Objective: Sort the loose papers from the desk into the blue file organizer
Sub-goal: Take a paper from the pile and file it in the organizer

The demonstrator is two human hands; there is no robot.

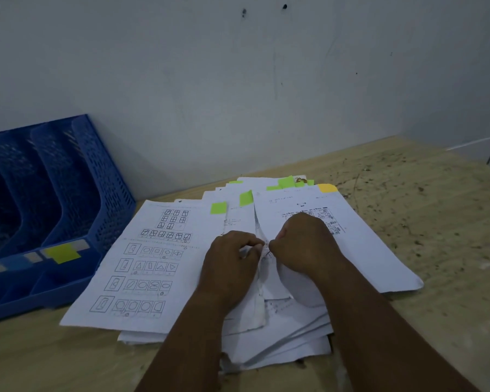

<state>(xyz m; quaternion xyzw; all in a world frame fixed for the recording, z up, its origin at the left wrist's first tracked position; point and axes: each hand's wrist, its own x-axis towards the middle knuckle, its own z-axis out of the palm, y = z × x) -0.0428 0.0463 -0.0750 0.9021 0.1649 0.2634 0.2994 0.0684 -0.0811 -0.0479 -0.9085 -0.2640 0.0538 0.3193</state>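
Note:
A spread pile of white printed papers covers the middle of the desk, several with green sticky tabs and one with a yellow tab. My left hand and my right hand meet over the pile's centre, both with fingers curled, pinching a crumpled sheet between them. The blue file organizer stands at the left against the wall, its slots open toward me, with a yellow label on its front lip.
The wooden desk is speckled with dirt at the right. A grey wall rises right behind the desk. A white cable runs along the far right corner.

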